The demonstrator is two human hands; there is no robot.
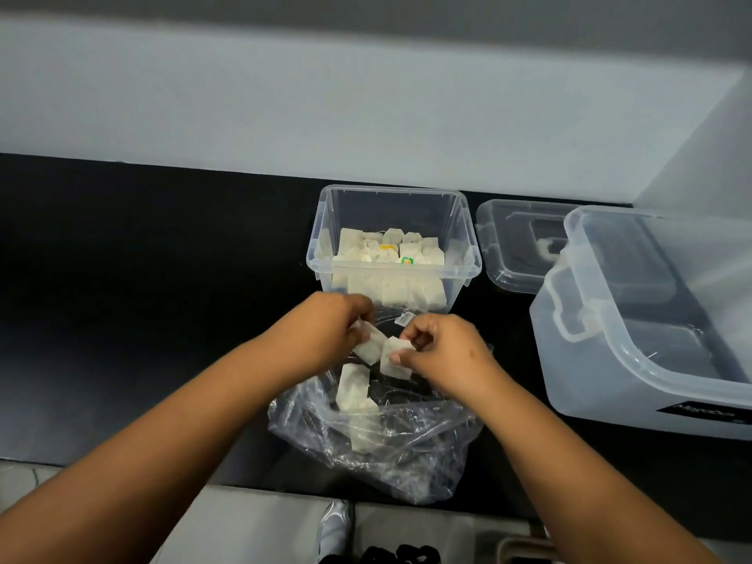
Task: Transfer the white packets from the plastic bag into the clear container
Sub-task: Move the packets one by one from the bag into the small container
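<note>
Bag (390, 449): overhangs tabletop (142, 299) front edge.
Left hand (325, 331): pinching a packet (368, 347).
Right hand (441, 352): pinching another packet (392, 366).
Container (392, 246): just beyond, open-topped, part-filled.
Room: bare tabletop leftward.

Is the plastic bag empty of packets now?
No: at least two white packets lie inside the plastic bag, below the packets pinched in the left hand and right hand.

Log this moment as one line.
left hand: grip on packet | right hand: grip on second packet | both over plastic bag | clear container: partly filled
</note>
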